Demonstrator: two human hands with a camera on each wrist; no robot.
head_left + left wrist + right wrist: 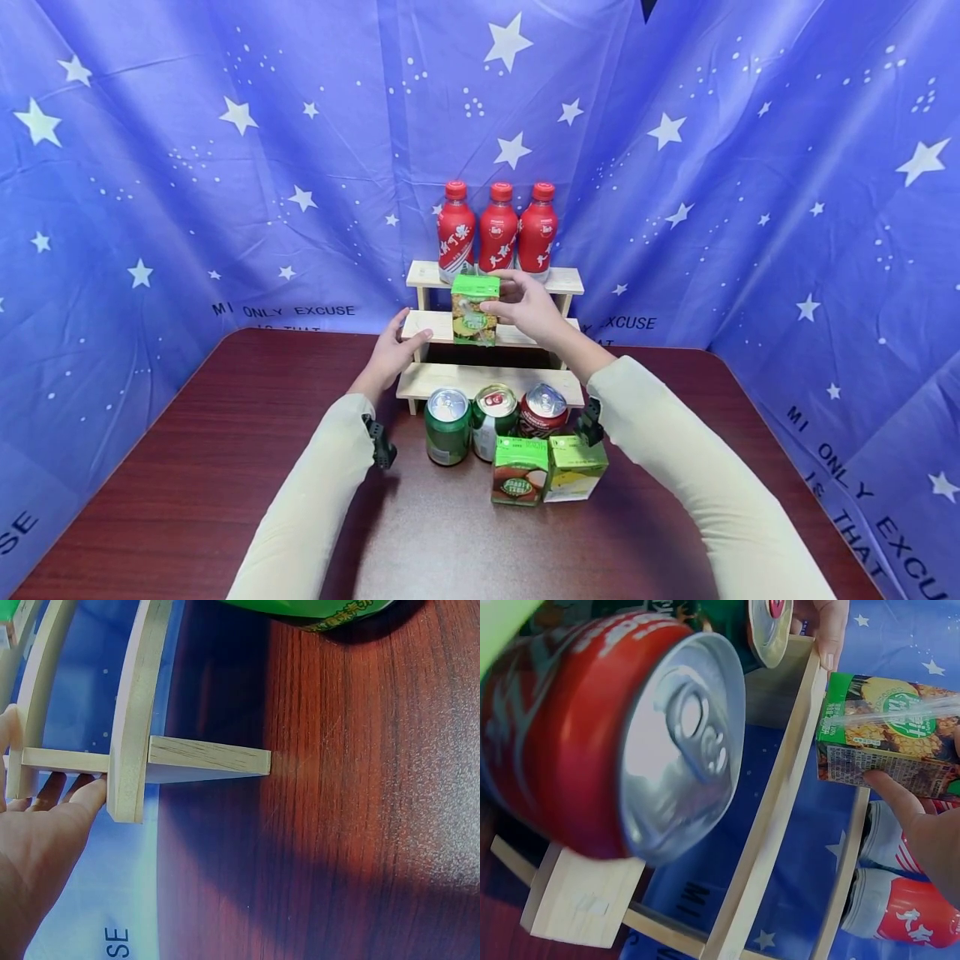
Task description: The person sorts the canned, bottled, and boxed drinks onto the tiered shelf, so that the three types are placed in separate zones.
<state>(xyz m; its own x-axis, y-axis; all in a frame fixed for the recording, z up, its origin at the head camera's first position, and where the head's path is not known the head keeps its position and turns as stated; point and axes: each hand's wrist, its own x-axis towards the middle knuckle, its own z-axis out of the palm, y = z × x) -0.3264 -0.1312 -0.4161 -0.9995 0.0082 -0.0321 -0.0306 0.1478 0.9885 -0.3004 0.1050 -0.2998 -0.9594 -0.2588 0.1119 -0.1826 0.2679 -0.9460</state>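
Note:
A three-step wooden display rack (442, 382) stands at the back of the table. My left hand (392, 353) grips the left end of its middle step, the thumb in front; in the left wrist view, the fingertips (91, 793) reach round the side strut. My right hand (531, 308) holds a small green juice carton (475, 312) with pineapples printed on it, thumb and fingers on its sides. The carton is upright, at the middle step. Three red bottles (498, 233) line the top step behind it.
Before the rack stand two green cans (447, 433) and a dark red can (543, 408). Nearer are a green-topped carton (520, 473) and a yellow-green carton (576, 471). A blue star-printed curtain (330, 125) surrounds the dark red wooden table (225, 417).

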